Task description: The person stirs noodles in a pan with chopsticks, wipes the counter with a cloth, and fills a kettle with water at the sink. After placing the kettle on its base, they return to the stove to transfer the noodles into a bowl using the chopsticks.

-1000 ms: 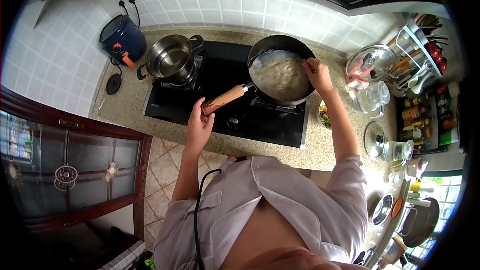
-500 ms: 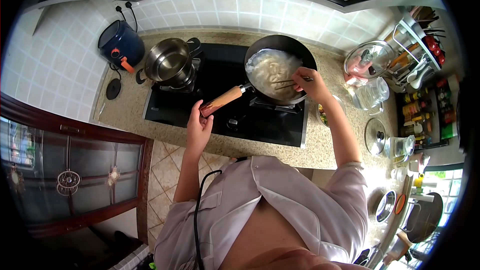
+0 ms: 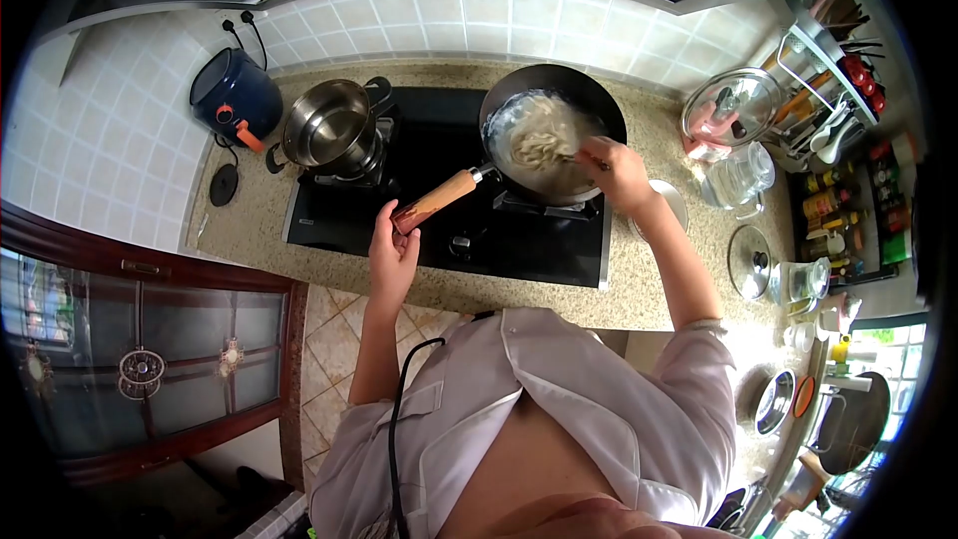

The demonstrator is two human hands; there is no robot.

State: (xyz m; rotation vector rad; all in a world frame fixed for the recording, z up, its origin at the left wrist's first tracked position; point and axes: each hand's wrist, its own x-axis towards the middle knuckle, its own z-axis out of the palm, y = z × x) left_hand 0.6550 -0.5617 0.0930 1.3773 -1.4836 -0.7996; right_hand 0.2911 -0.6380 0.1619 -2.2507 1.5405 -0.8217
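My left hand (image 3: 394, 258) is closed around the end of the wooden handle (image 3: 441, 198) of a dark wok (image 3: 602, 105) on the right burner. Pale noodles (image 3: 539, 147) lie bunched in whitish, steaming liquid inside it. Over the wok's right side, my right hand (image 3: 619, 177) is shut on chopsticks, whose thin tips are blurred and reach toward the noodles. Behind my right wrist a round bowl (image 3: 673, 204) is partly hidden.
A steel pot (image 3: 329, 128) stands on the left burner of the black stove (image 3: 429, 130), beside a dark blue air fryer (image 3: 235, 90). To the right are a glass lid (image 3: 733, 112), a glass jug (image 3: 740, 180), a smaller lid (image 3: 748, 262) and a utensil rack (image 3: 828, 60).
My right hand has swept through the wok with the chopsticks, gathering the noodles into a tighter bunch and lifting some. My left hand keeps its grip on the handle. The view shifts slightly.
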